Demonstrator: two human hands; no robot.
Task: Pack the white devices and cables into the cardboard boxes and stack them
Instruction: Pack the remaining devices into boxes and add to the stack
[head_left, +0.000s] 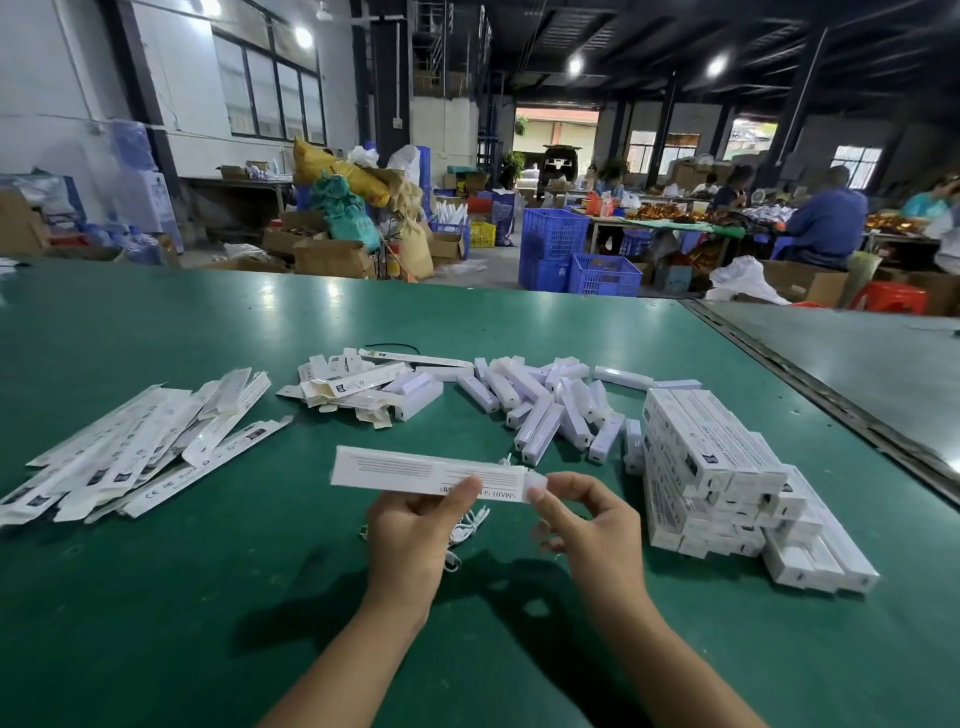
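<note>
Cardboard box (405, 470), one: long axis 9-to-3 o'clock. Left hand (410, 540) grips its middle; right hand (592, 530) pinches end flap (535, 486) at 3 o'clock, nearer packed stack (717, 457).

1. The green desk (208, 597) fills the near view. A dark seam runs along its right edge, with a grey desk (857, 364) beyond.
2. Left: a fanned pile of flat boxes (130, 457), overlapping.
3. Middle, further back: a loose heap of open boxes (348, 387).
4. Right of these: a jumble of white devices (540, 410), lying crosswise over one another.
5. Right side: packed boxes (727, 478) stacked in several layers, just beside the devices.
6. Near centre: a white cable (475, 519) lies coiled.
7. Behind the open boxes: a thin black cord (389, 346).
</note>
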